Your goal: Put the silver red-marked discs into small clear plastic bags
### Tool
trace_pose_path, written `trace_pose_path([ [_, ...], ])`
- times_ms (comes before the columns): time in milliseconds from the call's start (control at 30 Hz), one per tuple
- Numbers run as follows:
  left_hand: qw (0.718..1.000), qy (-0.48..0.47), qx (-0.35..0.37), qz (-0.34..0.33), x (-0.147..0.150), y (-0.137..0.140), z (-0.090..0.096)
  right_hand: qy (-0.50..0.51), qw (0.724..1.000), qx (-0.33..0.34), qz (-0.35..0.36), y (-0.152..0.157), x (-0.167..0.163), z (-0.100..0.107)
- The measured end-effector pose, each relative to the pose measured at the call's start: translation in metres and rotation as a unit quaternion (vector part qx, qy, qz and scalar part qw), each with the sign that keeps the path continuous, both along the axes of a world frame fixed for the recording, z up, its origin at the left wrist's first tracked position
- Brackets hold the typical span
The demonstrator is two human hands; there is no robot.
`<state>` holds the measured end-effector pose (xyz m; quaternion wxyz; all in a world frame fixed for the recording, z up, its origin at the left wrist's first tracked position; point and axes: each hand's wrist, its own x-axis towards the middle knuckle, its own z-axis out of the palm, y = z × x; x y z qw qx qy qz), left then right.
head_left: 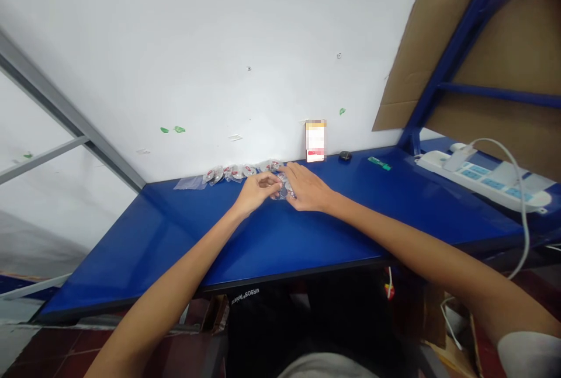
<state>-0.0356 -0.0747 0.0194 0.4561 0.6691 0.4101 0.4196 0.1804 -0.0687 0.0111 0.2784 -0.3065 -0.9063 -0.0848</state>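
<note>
A small clear plastic bag [284,189] with something shiny inside is between my two hands, just above or on the blue table [263,238]. My left hand [259,190] pinches the bag's left side between thumb and fingers. From the right, my right hand [309,187] closes on the same bag, its fingers reaching over the far side. What the bag contains is too small to make out. Just behind my hands lies a row of similar clear bags [232,172] with round silvery pieces and red marks. At the row's left end is a flat clear bag [191,183].
Against the white wall leans a lit phone-like screen [316,141]. Right of it lie a small black object [345,156] and a green item [379,163]. A white power strip [482,179] with a cable sits at the right, beneath a blue metal frame [447,62].
</note>
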Motion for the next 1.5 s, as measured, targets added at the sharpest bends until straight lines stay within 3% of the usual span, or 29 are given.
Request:
trace_pose_path([
  [200, 0.995, 0.029, -0.071, -0.063, 0.002, -0.004, 0.001, 0.028, 0.997, 0.001, 0.077, 0.000, -0.001, -0.002],
  [400, 0.997, 0.047, -0.061, 0.012, 0.000, 0.002, -0.005, 0.048, 0.994, -0.027, 0.098, -0.001, -0.004, -0.003],
  [533, 0.997, 0.022, -0.076, -0.027, 0.001, 0.002, -0.007, 0.052, 0.992, -0.052, 0.107, -0.002, -0.003, -0.001],
  [733, 0.997, 0.006, -0.070, -0.029, 0.005, -0.005, -0.003, 0.065, 0.988, -0.074, 0.116, -0.003, -0.001, 0.005],
  [1000, 0.996, 0.086, 0.001, -0.020, -0.001, 0.001, -0.005, 0.063, 0.990, -0.094, 0.088, -0.004, -0.004, 0.002],
  [1233, 0.994, 0.106, 0.022, -0.018, -0.007, 0.005, -0.007, 0.049, 0.992, -0.099, 0.066, 0.004, -0.002, -0.001],
  [1500, 0.984, 0.176, 0.033, 0.003, -0.021, 0.009, 0.011, 0.060, 0.994, -0.087, 0.034, 0.006, 0.000, -0.002],
])
